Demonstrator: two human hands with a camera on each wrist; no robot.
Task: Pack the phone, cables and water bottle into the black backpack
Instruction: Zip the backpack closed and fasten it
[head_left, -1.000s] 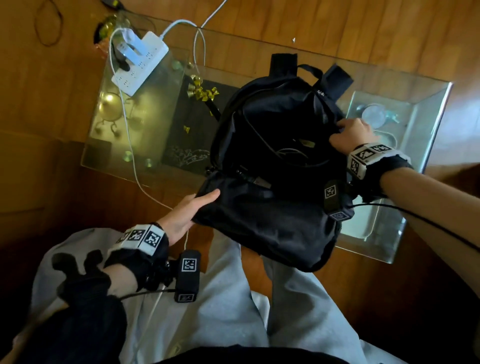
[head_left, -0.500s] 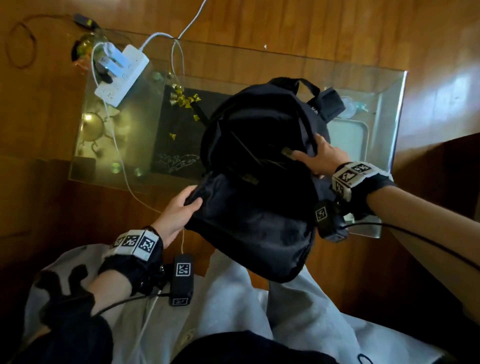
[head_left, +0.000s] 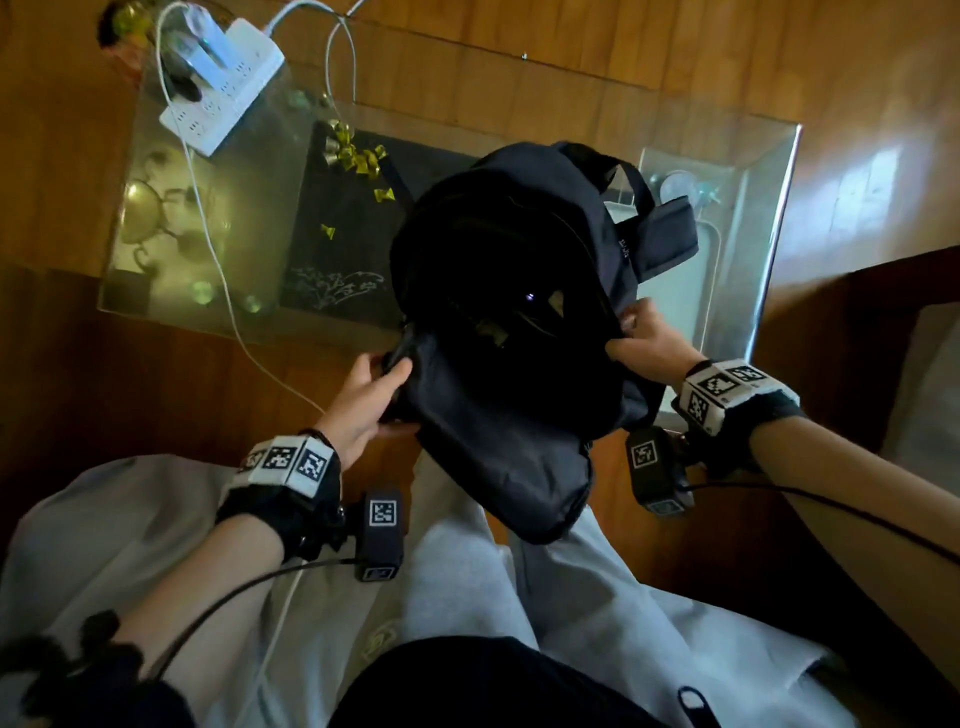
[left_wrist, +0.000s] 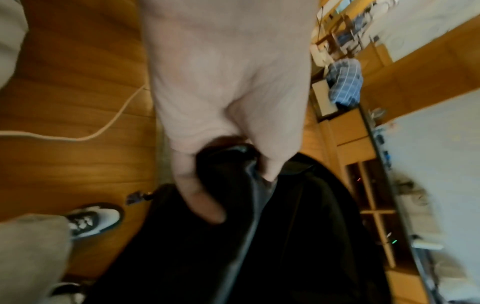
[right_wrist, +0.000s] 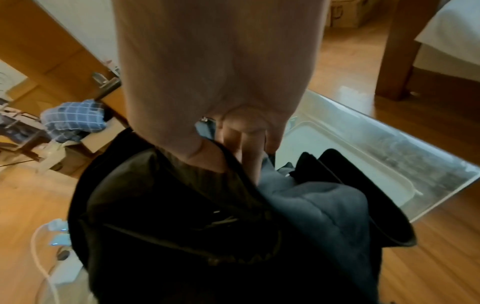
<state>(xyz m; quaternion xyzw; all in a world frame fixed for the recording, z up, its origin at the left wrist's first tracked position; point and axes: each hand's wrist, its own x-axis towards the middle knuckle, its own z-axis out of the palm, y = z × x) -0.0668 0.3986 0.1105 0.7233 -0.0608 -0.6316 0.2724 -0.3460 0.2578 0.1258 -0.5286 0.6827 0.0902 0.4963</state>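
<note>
The black backpack (head_left: 509, 374) hangs off the near edge of the glass table (head_left: 218, 244), over my knees, its main opening gaping upward. My left hand (head_left: 374, 389) grips the left rim of the opening, thumb and fingers pinching the fabric (left_wrist: 233, 185). My right hand (head_left: 639, 338) pinches the right rim, fingers curled over the edge (right_wrist: 249, 152). Inside the backpack (right_wrist: 182, 216) it is dark; a small light and pale tags show, and I cannot make out the phone, cables or bottle.
A white power strip (head_left: 223, 98) with plugged chargers lies at the table's far left; its white cable (head_left: 228, 291) runs down toward my lap. A black mat (head_left: 343, 249) with gold ribbon lies mid-table. A white tray (head_left: 675, 275) shows behind the backpack. Wooden floor surrounds.
The backpack slid toward me. My left hand went from resting flat on the front pocket to gripping the left rim; my right hand shifted to pinch the right rim, spreading the opening.
</note>
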